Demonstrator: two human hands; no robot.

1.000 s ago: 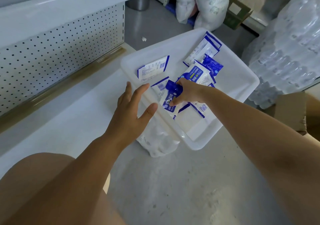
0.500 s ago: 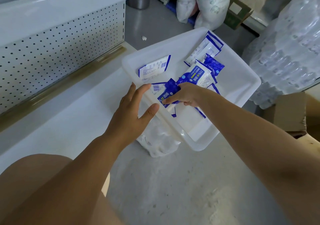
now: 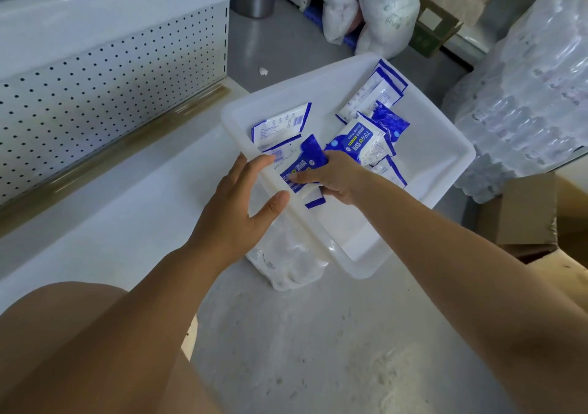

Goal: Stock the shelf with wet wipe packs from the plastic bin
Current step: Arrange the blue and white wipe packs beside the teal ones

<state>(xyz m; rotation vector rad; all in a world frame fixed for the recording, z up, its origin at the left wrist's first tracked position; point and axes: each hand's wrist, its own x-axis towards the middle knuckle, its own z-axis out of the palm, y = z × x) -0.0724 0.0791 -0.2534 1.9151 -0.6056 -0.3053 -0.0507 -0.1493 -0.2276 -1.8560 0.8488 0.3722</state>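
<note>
Held item: blue-and-white flat foil wet wipe pack (image 3: 305, 167), at the near-left wall of the translucent white plastic bin (image 3: 445, 127).
Right hand (image 3: 334, 178): fingers and thumb pinch the pack by its near edge.
Left hand (image 3: 241, 203): fingers straight and spread, against the bin's near-left wall; holds nothing.
Remaining stock: loose blue-and-white sachets (image 3: 280, 124) in the bin.
Destination: white metal shelf deck (image 3: 127, 197), left of the bin.
Handling, judged: light, limp, slick film; take by a sealed edge, avoid squeezing the middle.
</note>
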